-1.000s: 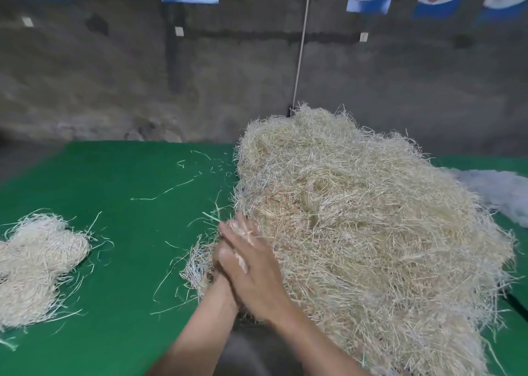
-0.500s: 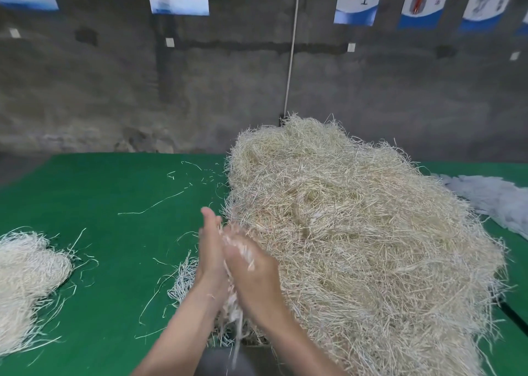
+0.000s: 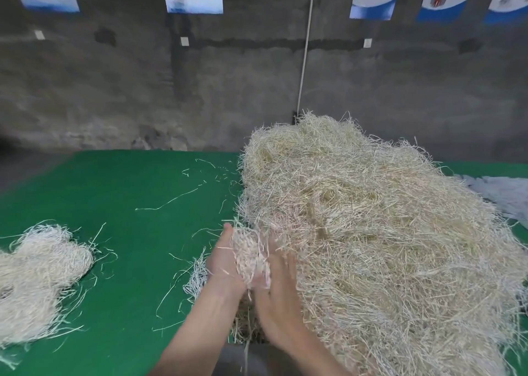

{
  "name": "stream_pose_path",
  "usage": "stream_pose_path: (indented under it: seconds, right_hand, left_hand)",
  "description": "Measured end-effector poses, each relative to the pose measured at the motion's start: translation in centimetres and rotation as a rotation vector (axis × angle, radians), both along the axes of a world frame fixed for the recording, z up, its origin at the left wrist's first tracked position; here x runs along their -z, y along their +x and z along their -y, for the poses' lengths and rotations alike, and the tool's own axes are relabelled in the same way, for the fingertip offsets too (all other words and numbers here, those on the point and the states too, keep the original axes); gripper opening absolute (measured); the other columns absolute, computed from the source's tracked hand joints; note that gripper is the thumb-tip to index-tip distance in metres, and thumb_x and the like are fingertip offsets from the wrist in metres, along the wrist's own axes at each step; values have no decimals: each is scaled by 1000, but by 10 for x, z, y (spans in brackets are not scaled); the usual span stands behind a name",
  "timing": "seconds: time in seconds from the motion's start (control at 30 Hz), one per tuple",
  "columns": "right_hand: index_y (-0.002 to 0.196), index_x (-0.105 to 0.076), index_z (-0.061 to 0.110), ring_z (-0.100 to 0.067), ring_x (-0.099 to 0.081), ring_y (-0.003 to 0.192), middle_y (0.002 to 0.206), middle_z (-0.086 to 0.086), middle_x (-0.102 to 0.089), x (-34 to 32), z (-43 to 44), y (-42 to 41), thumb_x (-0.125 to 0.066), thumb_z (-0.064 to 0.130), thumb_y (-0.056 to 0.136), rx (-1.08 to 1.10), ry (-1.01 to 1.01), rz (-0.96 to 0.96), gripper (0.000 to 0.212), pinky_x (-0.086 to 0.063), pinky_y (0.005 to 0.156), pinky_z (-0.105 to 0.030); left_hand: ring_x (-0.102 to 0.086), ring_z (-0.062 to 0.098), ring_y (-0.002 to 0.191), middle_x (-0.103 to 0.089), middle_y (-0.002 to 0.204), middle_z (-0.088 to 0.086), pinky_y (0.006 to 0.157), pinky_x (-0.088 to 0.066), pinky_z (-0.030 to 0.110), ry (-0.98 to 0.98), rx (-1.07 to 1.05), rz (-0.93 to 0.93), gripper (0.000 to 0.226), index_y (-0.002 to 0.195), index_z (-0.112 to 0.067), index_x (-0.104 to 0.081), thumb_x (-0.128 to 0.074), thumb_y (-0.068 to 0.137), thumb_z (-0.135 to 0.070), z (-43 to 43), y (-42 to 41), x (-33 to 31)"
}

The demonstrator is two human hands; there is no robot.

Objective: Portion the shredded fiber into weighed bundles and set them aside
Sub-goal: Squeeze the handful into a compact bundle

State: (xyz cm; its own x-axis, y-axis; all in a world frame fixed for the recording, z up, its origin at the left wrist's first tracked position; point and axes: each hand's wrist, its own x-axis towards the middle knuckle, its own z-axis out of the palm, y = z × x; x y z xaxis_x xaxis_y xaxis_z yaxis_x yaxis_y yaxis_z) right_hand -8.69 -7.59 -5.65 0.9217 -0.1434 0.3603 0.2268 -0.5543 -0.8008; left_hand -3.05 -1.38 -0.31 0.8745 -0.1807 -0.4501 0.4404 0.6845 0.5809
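**Visitor:** Why work at that edge?

**Me:** The heap of shredded fiber (image 3: 371,232) fills the green counter (image 3: 128,261) from 12 to 4 o'clock. Its near-left edge looks loosest to pull from.

**Visitor:** And your 2 hands?

**Me:** My left hand (image 3: 224,261) stands palm inward with its fingers straight. It presses a tuft of fiber (image 3: 250,257) against my right hand (image 3: 278,298). The right is blurred, so I cannot tell whether its fingers curl round the tuft. I reckon 2 hands keep strands from spilling.

**Visitor:** Where do portions go?

**Me:** Pale bundles (image 3: 37,278) lie at 9 o'clock, well apart from the heap, probably so sorted and unsorted fiber never mix. No scale shows.
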Motion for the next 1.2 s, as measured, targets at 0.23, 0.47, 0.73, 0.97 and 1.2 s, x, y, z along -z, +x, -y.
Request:
stream_pose_path:
  seconds: [0.23, 0.47, 0.73, 0.97, 1.2]
  right_hand:
    - [140, -18, 52, 0, 10, 143, 153, 26, 16, -37, 30, 32, -33, 54, 95, 46, -104, 45, 48, -7, 119, -47]
    - [100, -66, 40, 5, -58, 99, 104, 24, -66, -21, -2, 19, -52, 39, 91, -31, 222, 95, 17, -48, 89, -18]
    - [81, -53, 31, 1, -56, 71, 81, 15, -62, -49, 18, 34, -44, 28, 98, 299, 671, 122, 19, -45, 61, -11]
    - [134, -31, 55, 3, -9, 139, 150, 25, -8, -6, 17, -1, -26, 66, 85, -103, -138, -120, 51, -12, 117, -33]
    - [132, -24, 54, -3, -2, 144, 157, 19, 0, -37, 18, 19, -42, 61, 85, -4, -88, 187, 51, -6, 118, -31]
  left_hand:
    - [-62, 9, 71, -66, 81, 1, 63, -53, 27, 441, 149, 165, 23, 92, -9, -63, -42, 99, -18, 11, -16, 11]
    - [-65, 15, 63, -65, 76, 6, 51, -50, 23, 366, 20, 226, 29, 92, -12, -59, -39, 101, -30, 2, -16, 13]
    - [-29, 7, 133, -27, 152, -8, 110, -24, 42, 331, 138, 409, 92, 145, -39, -26, -50, 64, -76, 13, -40, 22]
    - [-65, 30, 85, -69, 92, 12, 81, -52, 42, 263, -163, 55, 52, 104, -6, -63, -60, 82, -53, -10, 15, 14]
    - [-70, 16, 86, -72, 98, 6, 65, -57, 31, 297, 56, 285, 29, 113, -17, -58, -49, 91, -35, 11, -12, 24]
